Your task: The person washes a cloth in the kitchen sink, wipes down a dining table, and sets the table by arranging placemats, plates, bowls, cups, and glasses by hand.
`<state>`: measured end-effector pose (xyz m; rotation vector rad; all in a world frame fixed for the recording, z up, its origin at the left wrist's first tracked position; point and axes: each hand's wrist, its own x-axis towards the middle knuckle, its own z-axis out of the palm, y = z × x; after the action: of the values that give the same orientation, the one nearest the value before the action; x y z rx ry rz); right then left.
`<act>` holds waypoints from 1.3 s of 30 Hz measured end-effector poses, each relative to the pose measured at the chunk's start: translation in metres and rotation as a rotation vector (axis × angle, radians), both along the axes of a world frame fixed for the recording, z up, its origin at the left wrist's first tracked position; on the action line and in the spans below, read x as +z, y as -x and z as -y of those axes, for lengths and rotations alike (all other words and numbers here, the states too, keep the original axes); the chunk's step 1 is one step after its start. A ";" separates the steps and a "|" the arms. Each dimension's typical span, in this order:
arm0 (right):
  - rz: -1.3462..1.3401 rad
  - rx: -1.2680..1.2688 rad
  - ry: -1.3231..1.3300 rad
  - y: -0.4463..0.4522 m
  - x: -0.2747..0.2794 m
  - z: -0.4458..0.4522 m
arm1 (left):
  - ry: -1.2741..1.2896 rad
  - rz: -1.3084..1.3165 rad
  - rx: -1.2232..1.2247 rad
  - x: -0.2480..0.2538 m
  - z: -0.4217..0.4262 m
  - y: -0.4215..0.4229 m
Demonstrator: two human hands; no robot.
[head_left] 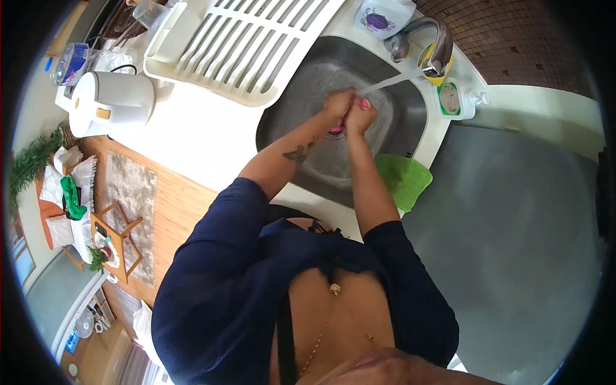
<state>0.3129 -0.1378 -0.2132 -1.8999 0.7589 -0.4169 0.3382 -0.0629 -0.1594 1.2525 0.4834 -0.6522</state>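
My left hand and my right hand are pressed together over the sink, fingers curled in. A stream of water from the faucet runs onto them. Bits of bright pink show at the fingers. Another pink patch shows just below my left hand, near the drain. Whether the pink belongs to something held cannot be made out. A green cloth or mat hangs over the sink's front right edge, beside my right forearm.
A white dish rack stands left of the sink, with a white kettle beyond it. Behind the sink are a white bottle with a purple print and a pump dispenser. A grey surface lies to the right.
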 end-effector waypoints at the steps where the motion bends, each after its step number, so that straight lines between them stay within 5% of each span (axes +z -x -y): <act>1: -0.002 -0.001 -0.002 -0.005 -0.010 0.017 | -0.002 -0.002 -0.001 0.011 -0.003 -0.005; 3: 0.102 0.255 0.354 0.003 -0.020 0.044 | 0.247 0.048 -0.128 0.012 -0.011 -0.007; 5: 0.034 0.201 0.427 0.008 -0.001 0.044 | 0.138 0.264 -0.253 -0.002 -0.016 -0.022; 7: 0.001 0.430 -0.219 0.016 0.005 0.035 | -0.205 0.660 -0.639 0.009 -0.027 -0.026; 9: 0.109 0.559 -0.444 0.016 -0.001 0.025 | -0.242 0.681 -0.605 0.017 -0.030 -0.024; 12: -0.463 0.603 0.153 0.013 -0.002 0.035 | -0.120 0.639 -0.374 0.019 -0.043 -0.022; 13: -0.347 0.441 -0.311 0.015 0.010 0.039 | 0.036 0.563 -0.182 0.018 -0.055 -0.025; 14: -0.222 0.259 -0.766 0.017 0.023 0.041 | -0.206 0.567 -0.309 0.017 -0.072 -0.027; 15: -0.222 0.258 -0.767 0.018 0.032 0.040 | -0.206 0.566 -0.310 0.003 -0.081 -0.025; 17: -0.079 0.306 -0.712 0.012 0.053 0.041 | -0.831 0.516 -0.616 -0.036 -0.086 -0.018; 18: -0.064 0.343 -0.604 0.014 0.064 0.033 | -0.829 0.522 -0.616 -0.038 -0.082 -0.011; 21: -0.023 0.505 -0.594 0.020 0.076 0.023 | -0.702 0.869 -0.579 -0.042 -0.061 0.010; 24: 0.044 0.644 -0.953 0.029 0.076 0.036 | -0.373 0.824 -0.410 -0.048 -0.046 0.000; 28: -0.324 0.317 -0.586 0.030 0.086 0.048 | -0.029 0.676 -0.415 -0.047 -0.040 -0.007; 33: -0.196 0.539 -1.108 0.018 0.073 0.045 | 0.194 0.440 -0.533 -0.017 -0.043 -0.006; 35: -0.259 0.618 -1.106 0.011 0.072 0.060 | -0.354 1.144 -0.401 -0.003 -0.049 -0.004; 39: -0.498 0.983 -0.898 -0.005 0.091 0.049 | -0.588 1.652 -0.547 0.018 -0.046 0.007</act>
<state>0.3176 -0.1870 -0.1218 -1.2641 0.1534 0.8992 0.3308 -0.0169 -0.1414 2.0268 -1.1463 0.2781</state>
